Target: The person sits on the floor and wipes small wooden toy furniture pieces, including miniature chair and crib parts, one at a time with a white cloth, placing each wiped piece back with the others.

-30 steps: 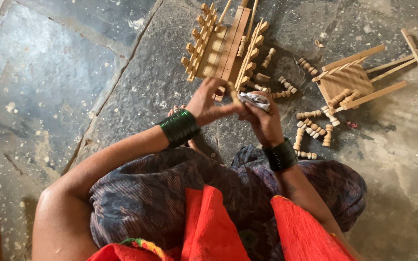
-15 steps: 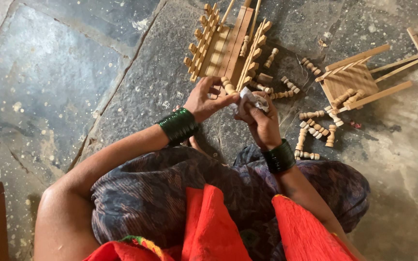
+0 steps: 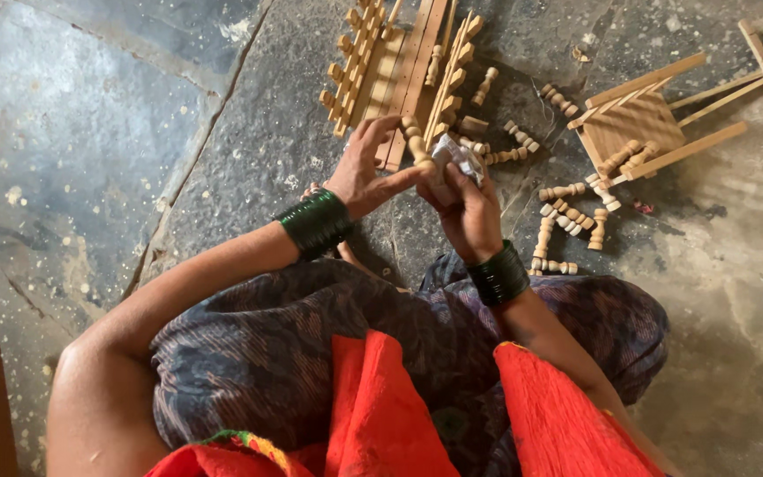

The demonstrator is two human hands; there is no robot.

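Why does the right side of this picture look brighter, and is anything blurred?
Head view: soft daylight, no hard glare; the stone floor is paler at right and darker and bluish at left. Soft shadows lie under the wooden frame. The left hand with its spindle and the right hand with its pale scrap are slightly soft; the red cloth at the bottom edge is out of focus.

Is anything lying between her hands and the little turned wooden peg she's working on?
Nothing visible does: the left hand already holds the turned wooden peg at its fingertips, and the right hand, gripping a crumpled silvery scrap, is right beside it.
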